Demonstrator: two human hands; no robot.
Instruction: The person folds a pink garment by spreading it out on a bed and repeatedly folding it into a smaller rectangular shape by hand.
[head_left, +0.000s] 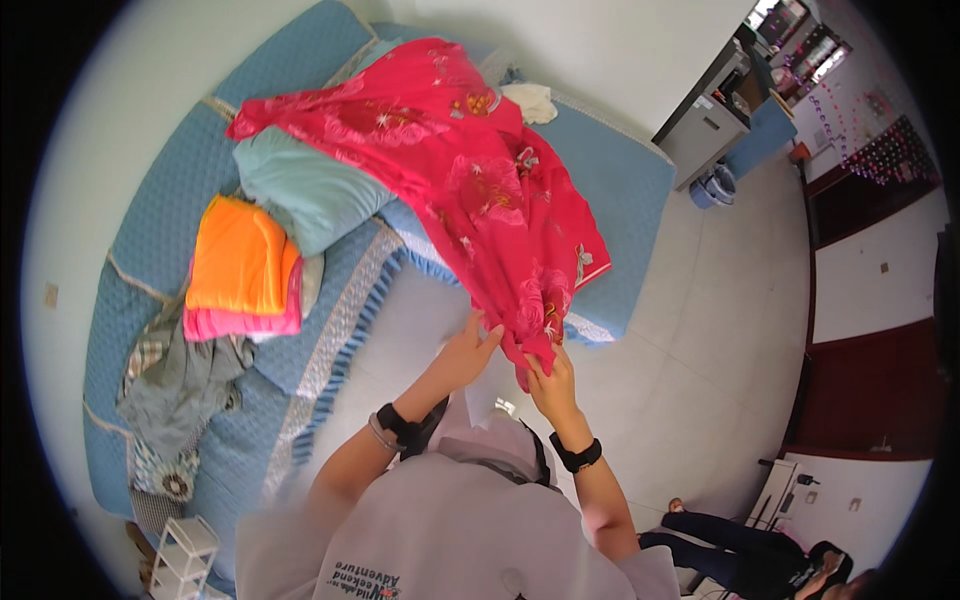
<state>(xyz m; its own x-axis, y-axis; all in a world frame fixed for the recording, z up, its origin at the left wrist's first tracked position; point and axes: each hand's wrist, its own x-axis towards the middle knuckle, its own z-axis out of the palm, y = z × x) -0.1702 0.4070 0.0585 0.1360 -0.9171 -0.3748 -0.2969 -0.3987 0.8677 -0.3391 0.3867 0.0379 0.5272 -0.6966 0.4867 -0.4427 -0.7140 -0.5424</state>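
A large red floral cloth (480, 187), perhaps a duvet cover or sheet, drapes from the sofa's corner down to my hands. My right hand (553, 382) grips its gathered near end. Beside the cloth's left edge, my left hand (471, 352) has thumb and fingers apart; whether it touches the fabric I cannot tell. Part of the cloth lies over a pale teal pillow (307, 187) on the blue quilted sofa cover (187, 180). On the seat to the left, a folded orange cloth (238, 259) rests on a folded pink one (240, 324).
Rumpled grey clothing (176, 382) and a patterned cushion (169, 472) lie on the sofa's left. A white tiered rack (184, 559) stands at lower left. A blue bin (711, 187) is near a grey cabinet (709, 131). Another person (735, 551) sits at lower right.
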